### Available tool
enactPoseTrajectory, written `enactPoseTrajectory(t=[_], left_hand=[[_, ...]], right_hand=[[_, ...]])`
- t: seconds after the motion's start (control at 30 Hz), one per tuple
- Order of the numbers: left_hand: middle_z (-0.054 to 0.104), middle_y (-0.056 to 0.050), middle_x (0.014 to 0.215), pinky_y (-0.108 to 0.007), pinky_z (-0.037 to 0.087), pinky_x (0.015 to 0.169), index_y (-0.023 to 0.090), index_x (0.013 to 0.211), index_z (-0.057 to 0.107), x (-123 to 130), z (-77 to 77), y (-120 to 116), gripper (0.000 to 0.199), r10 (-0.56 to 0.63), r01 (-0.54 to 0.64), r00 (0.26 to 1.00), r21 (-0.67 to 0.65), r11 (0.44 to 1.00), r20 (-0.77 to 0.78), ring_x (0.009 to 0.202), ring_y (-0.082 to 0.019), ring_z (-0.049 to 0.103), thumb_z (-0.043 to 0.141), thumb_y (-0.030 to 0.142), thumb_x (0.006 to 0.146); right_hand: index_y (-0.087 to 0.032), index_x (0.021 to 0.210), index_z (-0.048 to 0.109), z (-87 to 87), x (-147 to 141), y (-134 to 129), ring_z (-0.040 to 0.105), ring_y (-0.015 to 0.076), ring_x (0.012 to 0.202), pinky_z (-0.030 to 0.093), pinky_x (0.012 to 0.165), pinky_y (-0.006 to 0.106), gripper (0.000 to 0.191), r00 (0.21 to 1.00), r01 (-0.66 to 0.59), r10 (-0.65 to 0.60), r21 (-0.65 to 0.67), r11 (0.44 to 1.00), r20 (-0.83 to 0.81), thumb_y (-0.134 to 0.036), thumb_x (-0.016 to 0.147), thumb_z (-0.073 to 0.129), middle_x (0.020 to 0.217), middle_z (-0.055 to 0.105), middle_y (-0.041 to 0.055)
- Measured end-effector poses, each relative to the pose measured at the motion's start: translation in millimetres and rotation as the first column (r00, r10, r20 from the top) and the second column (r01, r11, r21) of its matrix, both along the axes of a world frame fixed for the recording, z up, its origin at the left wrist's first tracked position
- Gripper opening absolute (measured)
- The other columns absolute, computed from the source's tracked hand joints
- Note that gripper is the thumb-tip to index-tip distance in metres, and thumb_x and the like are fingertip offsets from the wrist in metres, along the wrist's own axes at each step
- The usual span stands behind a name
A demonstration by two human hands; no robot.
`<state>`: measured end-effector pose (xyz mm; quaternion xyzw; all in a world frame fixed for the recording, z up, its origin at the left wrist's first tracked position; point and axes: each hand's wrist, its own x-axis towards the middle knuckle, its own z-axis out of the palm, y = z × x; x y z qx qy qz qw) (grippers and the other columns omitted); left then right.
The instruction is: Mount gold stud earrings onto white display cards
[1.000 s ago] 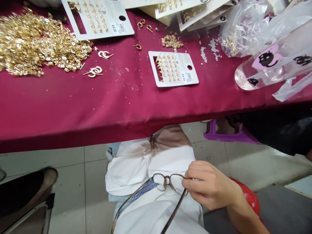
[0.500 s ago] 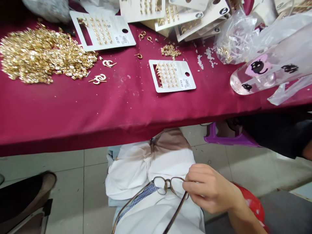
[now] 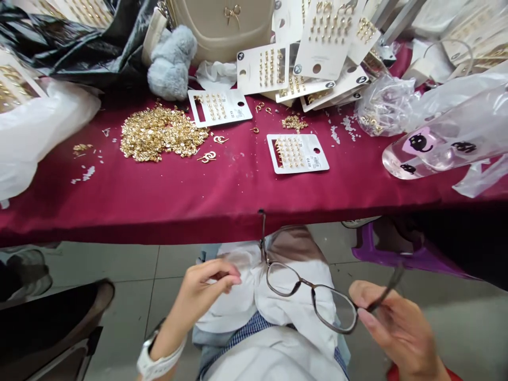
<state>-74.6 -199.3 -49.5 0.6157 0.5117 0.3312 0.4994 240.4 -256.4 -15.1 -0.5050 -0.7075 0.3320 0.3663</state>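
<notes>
A pair of glasses (image 3: 307,283) hangs above my lap, its temples unfolded. My right hand (image 3: 400,323) pinches it between thumb and fingers where the right temple meets the frame. The other temple points up toward the table edge. To the left of the glasses is my left hand (image 3: 210,296), fingers curled and thumb pressed near them, with nothing visible in it. A white watch (image 3: 161,360) circles that wrist. On the table ahead lies a white card of gold earrings (image 3: 320,162). Another earring card (image 3: 234,112) lies farther back, beside a heap of small gold pieces (image 3: 159,132).
A dark red cloth (image 3: 222,196) covers the table. At right lies a clear bottle with cat pictures (image 3: 432,153), near a plastic bag (image 3: 383,103). Stacked cards (image 3: 329,63), a beige bag (image 3: 214,32) and a grey plush (image 3: 172,63) stand behind. A purple stool (image 3: 369,246) is below right.
The glasses have turned over, their temple now pointing toward the table, and moved right with my right hand. My left hand has come into view. The view takes in more of the table.
</notes>
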Motion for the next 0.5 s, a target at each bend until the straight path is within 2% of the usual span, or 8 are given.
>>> enactPoseTrajectory(t=[0.07,0.13,0.2,0.27,0.33,0.4,0.5], left_hand=[[0.068,-0.004,0.063,-0.015,0.05,0.049,0.013,0.075,0.07,18,-5.3,-2,0.028,0.033,-0.029,0.99,-0.033,0.999,0.137,0.046,-0.008,0.058,0.062,0.037,0.087],[0.069,-0.007,0.072,-0.018,0.052,0.051,0.013,0.092,0.072,32,-5.8,-1,0.04,-0.023,0.038,0.959,-0.048,0.998,0.282,0.051,-0.009,0.059,0.051,0.047,0.092],[0.068,-0.008,0.074,-0.021,0.053,0.054,0.014,0.1,0.07,40,-1.8,2,0.052,-0.103,0.104,0.92,0.017,0.994,0.378,0.057,-0.011,0.061,0.042,0.056,0.093],[0.066,-0.007,0.069,-0.02,0.051,0.055,0.014,0.093,0.07,43,5.6,6,0.053,-0.145,0.094,0.908,0.145,0.985,0.394,0.058,-0.012,0.06,0.044,0.06,0.089],[0.065,-0.005,0.065,-0.018,0.05,0.055,0.014,0.082,0.068,42,13.9,9,0.041,-0.163,0.055,0.922,0.297,0.953,0.352,0.057,-0.011,0.059,0.054,0.053,0.088],[0.064,-0.003,0.063,-0.018,0.049,0.055,0.015,0.079,0.064,39,20.4,9,0.025,-0.169,0.036,0.945,0.425,0.904,0.279,0.057,-0.01,0.059,0.059,0.037,0.089],[0.061,-0.002,0.063,-0.018,0.051,0.054,0.014,0.079,0.058,33,25.1,4,0.015,-0.147,-0.004,0.957,0.517,0.856,0.252,0.057,-0.01,0.06,0.056,0.023,0.092]], right_hand=[[-0.02,0.089,0.054,-2.3,-1,-2,0.056,0.014,0.058,0.048,0.051,0.025,0.008,0.996,0.044,-0.043,0.022,0.999,-0.082,-0.016,0.087,0.047,0.065,0.056,0.0021],[-0.02,0.089,0.055,-2.2,-5,0,0.056,0.0137,0.058,0.047,0.05,0.025,0.008,0.988,0.067,-0.06,0.045,0.997,-0.143,-0.017,0.088,0.047,0.065,0.055,0.0018],[-0.021,0.089,0.055,0.8,-10,4,0.054,0.0132,0.057,0.046,0.05,0.025,0.008,0.982,0.078,-0.068,0.052,0.996,-0.179,-0.018,0.089,0.048,0.064,0.054,0.001],[-0.021,0.088,0.055,5.6,-13,8,0.053,0.0131,0.056,0.045,0.05,0.025,0.008,0.976,0.095,-0.083,0.052,0.994,-0.201,-0.018,0.09,0.048,0.063,0.053,0.0003],[-0.021,0.088,0.055,10.1,-14,11,0.051,0.0129,0.055,0.044,0.049,0.026,0.008,0.973,0.105,-0.09,0.056,0.993,-0.213,-0.018,0.09,0.048,0.061,0.051,-0.0006],[-0.022,0.088,0.055,12.8,-13,10,0.049,0.0127,0.052,0.042,0.047,0.027,0.008,0.975,0.094,-0.078,0.066,0.993,-0.209,-0.019,0.09,0.048,0.059,0.049,-0.0011],[-0.022,0.085,0.055,13.0,-13,4,0.048,0.0139,0.051,0.043,0.048,0.03,0.008,0.992,0.033,-0.028,0.045,0.998,-0.122,-0.029,0.087,0.055,0.058,0.049,-0.0006]])
